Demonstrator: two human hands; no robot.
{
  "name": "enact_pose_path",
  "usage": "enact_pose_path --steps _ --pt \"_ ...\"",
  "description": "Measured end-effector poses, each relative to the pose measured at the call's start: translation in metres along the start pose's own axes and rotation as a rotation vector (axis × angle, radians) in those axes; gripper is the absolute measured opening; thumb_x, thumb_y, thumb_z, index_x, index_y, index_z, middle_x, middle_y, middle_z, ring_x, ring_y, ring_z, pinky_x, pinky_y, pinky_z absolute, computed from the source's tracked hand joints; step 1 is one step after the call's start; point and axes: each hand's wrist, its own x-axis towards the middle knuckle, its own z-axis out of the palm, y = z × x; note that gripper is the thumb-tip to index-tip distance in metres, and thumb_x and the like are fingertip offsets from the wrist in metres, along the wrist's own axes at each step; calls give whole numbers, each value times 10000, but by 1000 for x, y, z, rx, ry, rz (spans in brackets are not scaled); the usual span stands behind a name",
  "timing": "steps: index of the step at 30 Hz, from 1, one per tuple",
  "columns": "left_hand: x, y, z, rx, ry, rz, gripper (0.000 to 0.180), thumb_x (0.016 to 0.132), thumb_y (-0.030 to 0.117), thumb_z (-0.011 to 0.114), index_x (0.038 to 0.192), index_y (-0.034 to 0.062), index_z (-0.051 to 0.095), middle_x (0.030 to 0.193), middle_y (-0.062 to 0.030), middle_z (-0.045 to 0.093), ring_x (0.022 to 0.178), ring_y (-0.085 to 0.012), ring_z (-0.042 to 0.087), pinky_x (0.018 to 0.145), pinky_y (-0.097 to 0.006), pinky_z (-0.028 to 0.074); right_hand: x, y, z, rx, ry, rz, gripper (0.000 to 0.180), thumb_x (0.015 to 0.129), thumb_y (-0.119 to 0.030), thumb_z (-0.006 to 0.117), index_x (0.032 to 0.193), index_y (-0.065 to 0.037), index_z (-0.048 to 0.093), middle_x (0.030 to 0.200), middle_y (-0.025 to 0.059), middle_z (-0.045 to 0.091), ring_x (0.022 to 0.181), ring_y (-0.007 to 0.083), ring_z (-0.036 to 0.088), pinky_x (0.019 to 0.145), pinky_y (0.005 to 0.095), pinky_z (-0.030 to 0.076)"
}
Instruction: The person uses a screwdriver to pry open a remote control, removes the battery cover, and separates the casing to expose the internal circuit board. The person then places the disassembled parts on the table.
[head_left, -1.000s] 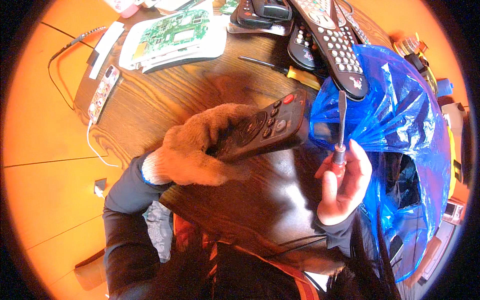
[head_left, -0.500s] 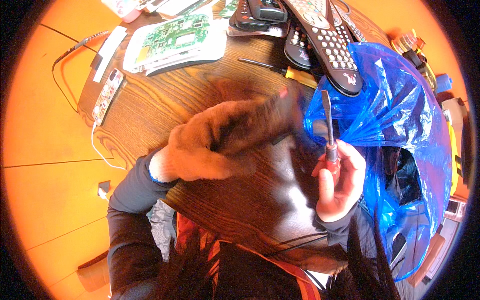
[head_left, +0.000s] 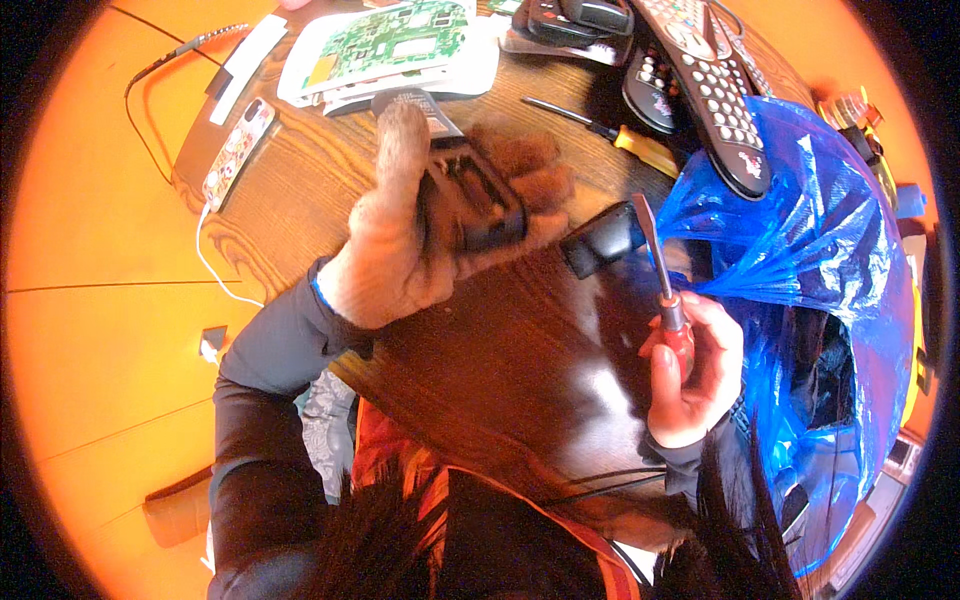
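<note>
Dark remote control point(head_left: 478, 198): one, cradled in your gloved left hand point(head_left: 398, 248), fingers and thumb about it, open recess facing you.
Red-handled screwdriver point(head_left: 663, 275): one, gripped in your bare right hand point(head_left: 695, 370), blade up, apart from the remote.
Glossy black piece point(head_left: 605, 242): one, loose on the counter point(head_left: 310, 195) between your hands.
Blue bag point(head_left: 815, 220): beside your right hand.
Step, as judged: checking the recess.
Next move, as judged: calls for a firm left grip before any blade contact.
</note>
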Motion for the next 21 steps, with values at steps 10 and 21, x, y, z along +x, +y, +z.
enact_pose_path --steps 10,21 --pt "3 4 -11 -377 -75 -106 882 788 673 454 1357 18 294 1326 -168 426 1108 -334 540 897 -362 520 0 -6 -5 -48 -93 45 471 671 62 633 1124 -30 542 885 116 565 721 189 542 651 274 446" --pt "4 -1 -3 -105 11 -25 879 789 681 433 1334 1 317 1323 -171 425 1196 -316 468 948 -415 479 15 -16 -4 -232 -196 -169 440 591 90 709 999 -62 650 837 106 581 671 216 553 584 290 455"
